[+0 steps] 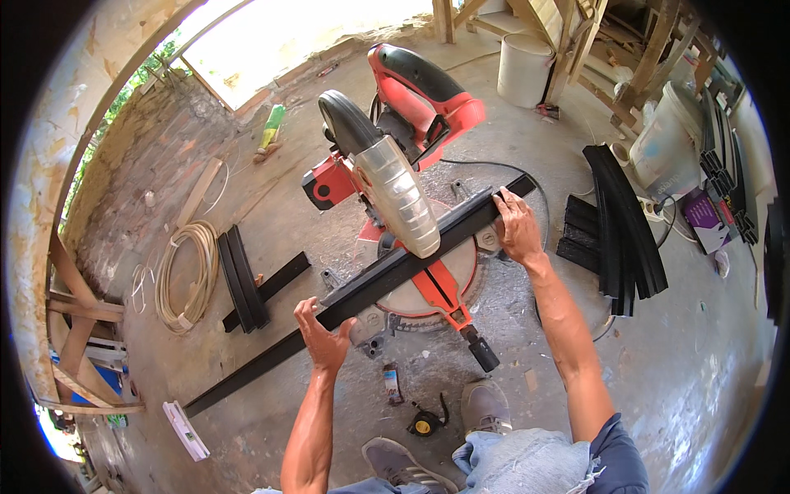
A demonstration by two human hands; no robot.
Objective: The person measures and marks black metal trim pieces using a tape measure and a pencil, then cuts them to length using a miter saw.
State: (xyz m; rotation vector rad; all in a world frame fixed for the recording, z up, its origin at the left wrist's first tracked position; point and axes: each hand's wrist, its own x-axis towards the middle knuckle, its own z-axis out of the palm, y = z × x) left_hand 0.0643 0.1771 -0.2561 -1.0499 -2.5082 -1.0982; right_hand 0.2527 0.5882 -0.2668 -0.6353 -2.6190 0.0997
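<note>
Black profile (368, 290) stretches from left hand (327, 339) to right hand (518, 226); both grasp it.

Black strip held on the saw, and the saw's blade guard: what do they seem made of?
Black strip: plastic or coated metal, satin finish; its even colour and long ridges leave that open. Blade guard: probably clear plastic, slightly cloudy, being translucent and ribbed.
</note>
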